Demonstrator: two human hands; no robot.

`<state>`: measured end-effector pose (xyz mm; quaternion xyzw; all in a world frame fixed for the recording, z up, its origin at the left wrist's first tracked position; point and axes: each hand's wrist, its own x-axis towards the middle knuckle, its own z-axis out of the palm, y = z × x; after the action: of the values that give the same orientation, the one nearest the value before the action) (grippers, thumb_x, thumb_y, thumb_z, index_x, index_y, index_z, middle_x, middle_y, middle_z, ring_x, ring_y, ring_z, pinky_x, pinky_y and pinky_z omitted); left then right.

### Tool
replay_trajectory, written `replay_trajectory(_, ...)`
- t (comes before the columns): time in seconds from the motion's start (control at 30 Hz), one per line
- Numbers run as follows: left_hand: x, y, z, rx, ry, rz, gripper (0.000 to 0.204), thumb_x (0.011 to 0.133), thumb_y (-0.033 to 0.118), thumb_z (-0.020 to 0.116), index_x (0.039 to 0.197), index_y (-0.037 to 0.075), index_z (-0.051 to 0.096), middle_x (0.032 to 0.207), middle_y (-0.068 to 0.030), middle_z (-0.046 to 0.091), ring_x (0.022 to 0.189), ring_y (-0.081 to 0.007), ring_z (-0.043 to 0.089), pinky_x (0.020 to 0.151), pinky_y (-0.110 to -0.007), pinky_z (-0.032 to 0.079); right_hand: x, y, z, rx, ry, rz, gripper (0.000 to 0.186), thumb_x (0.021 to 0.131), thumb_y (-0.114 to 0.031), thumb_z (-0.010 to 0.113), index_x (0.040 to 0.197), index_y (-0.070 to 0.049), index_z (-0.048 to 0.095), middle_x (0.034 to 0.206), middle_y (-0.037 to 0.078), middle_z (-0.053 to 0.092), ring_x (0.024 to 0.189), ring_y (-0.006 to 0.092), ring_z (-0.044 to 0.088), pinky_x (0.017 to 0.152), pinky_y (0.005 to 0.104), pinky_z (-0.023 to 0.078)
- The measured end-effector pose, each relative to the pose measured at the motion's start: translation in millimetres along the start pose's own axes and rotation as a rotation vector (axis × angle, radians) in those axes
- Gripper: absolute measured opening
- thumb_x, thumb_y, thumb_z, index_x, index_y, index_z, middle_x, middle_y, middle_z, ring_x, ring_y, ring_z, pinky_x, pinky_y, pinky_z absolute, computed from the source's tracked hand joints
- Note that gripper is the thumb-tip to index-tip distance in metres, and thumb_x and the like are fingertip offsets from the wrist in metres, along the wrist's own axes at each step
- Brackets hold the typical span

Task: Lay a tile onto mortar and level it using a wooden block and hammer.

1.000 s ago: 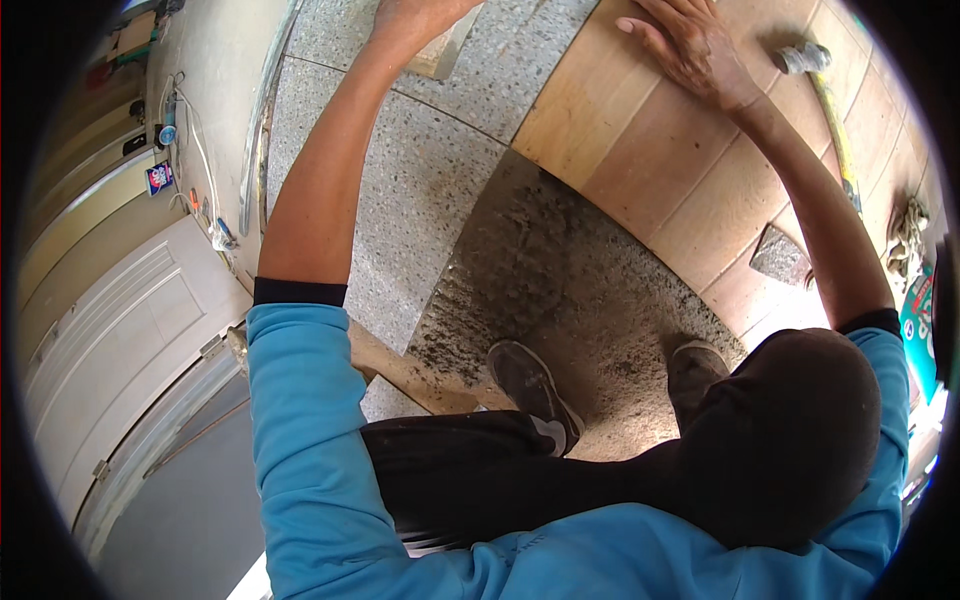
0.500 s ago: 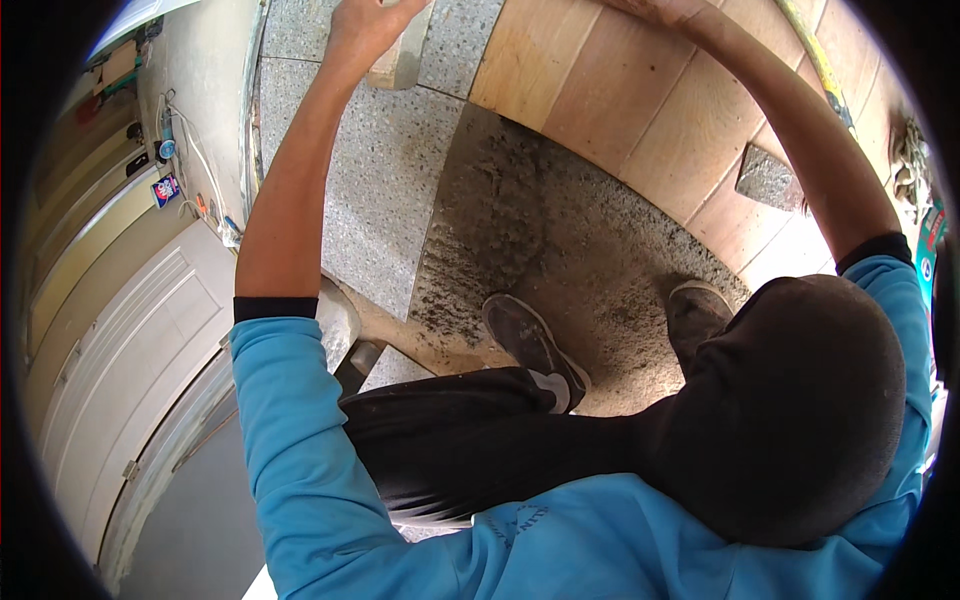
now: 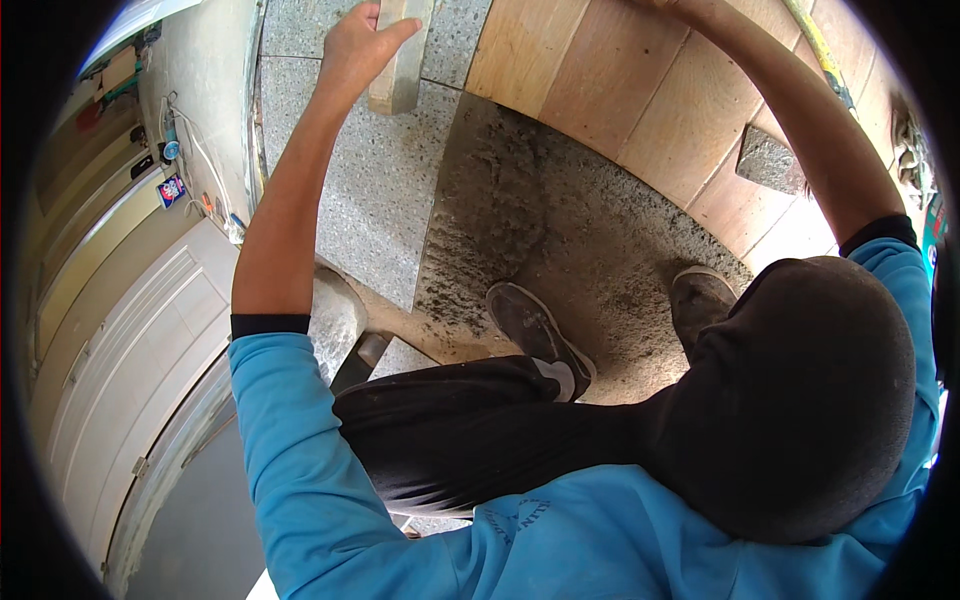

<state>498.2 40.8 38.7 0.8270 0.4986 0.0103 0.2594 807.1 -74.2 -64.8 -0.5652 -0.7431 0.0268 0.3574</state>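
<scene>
At the top left, my left hand (image 3: 358,48) is closed at a pale, straight-edged bar (image 3: 397,85), with the thumb laid across its upper face. The other fingertips are partly hidden. The bar lies over speckled grey tiles (image 3: 375,190), and its far end runs out past the top edge. My right hand (image 3: 684,8) reaches up to the top edge above wood-look planks (image 3: 610,70). Its fingers are out of view, so I cannot see what they do. Between tiles and planks lies a patch of dark, crumbly mortar (image 3: 520,190).
My shoes (image 3: 535,325) stand on the rough bed. A grey block (image 3: 768,162) sits on the planks by my right forearm. A yellow hose-like strip (image 3: 815,45) runs at upper right. On the left are a white panelled door (image 3: 150,350), cords (image 3: 195,140) and a pale rounded container (image 3: 335,312).
More of my left hand now shows, with its thumb plainly across the bar. My right hand has slipped farther out past the top edge. The whole view has shifted slightly.
</scene>
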Motion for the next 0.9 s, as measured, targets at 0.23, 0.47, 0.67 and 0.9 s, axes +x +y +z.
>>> replay_trajectory(0.23, -35.1, -27.0, -6.6, 0.123, -0.061, -0.124, 0.055, 0.08, 0.038, 0.078, 0.115, -0.003, 0.067, 0.101, -0.0154, 0.074, 0.089, -0.0224, 0.072, 0.083, -0.033, 0.055, 0.1, -1.1, -1.2, -0.01, -0.004, -0.001, 0.038, 0.101, -0.035, 0.056, 0.114, 0.0, 0.065, 0.129, 0.019, 0.06, 0.123, 0.0366, 0.052, 0.108, 0.0477, 0.038)
replay_trajectory(0.47, 2.5, -16.2, -5.3, 0.025, -0.108, -0.062, 0.056, 0.081, 0.04, 0.08, 0.122, 0.003, 0.069, 0.111, -0.0123, 0.074, 0.097, -0.0194, 0.071, 0.087, -0.031, 0.052, 0.4, 1.9, 2.3, -0.061, 0.032, -0.044, 0.037, 0.101, -0.034, 0.057, 0.112, 0.0, 0.066, 0.129, 0.02, 0.06, 0.121, 0.0367, 0.053, 0.108, 0.0485, 0.038)
replay_trajectory(0.67, 42.1, 51.8, 14.6, -0.188, 0.014, 0.014, 0.033, 0.082, 0.019, 0.075, 0.103, -0.006, 0.071, 0.087, -0.015, 0.074, 0.079, -0.0216, 0.071, 0.071, -0.034, 0.055, 1.8, -2.0, 3.7, -0.022, 0.014, 0.001, 0.034, 0.099, -0.031, 0.059, 0.112, 0.0, 0.066, 0.127, 0.02, 0.061, 0.12, 0.0371, 0.053, 0.107, 0.0484, 0.039)
replay_trajectory(0.9, 30.8, 40.8, 16.3, -0.099, 0.039, 0.024, 0.033, 0.083, 0.02, 0.076, 0.104, -0.005, 0.071, 0.09, -0.0153, 0.074, 0.08, -0.0213, 0.071, 0.073, -0.033, 0.055, -1.9, 0.8, 3.2, -0.002, -0.005, 0.004, 0.033, 0.099, -0.031, 0.059, 0.111, -0.001, 0.065, 0.127, 0.019, 0.061, 0.121, 0.0369, 0.053, 0.107, 0.0481, 0.039)
